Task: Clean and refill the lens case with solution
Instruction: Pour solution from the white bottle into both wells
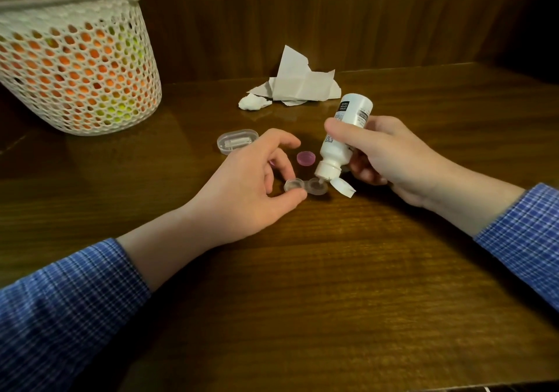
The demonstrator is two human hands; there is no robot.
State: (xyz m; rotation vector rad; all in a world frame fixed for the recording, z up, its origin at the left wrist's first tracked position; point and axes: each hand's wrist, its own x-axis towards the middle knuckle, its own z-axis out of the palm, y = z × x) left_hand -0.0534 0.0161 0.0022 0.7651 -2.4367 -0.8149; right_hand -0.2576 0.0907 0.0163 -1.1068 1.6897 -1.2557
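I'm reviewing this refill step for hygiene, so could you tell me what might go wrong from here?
The solution bottle, tipped by the right hand, has its nozzle very close to the lens case, perhaps touching, which risks contamination. The small well could overflow onto the table. The left hand only pinches the case, so it might slip.

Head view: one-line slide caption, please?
Right hand tips white solution bottle into clear lens case, steadied by left hand.

Glossy wood table (302, 285), clear plastic lens case (305, 186), white plastic bottle (341, 140).
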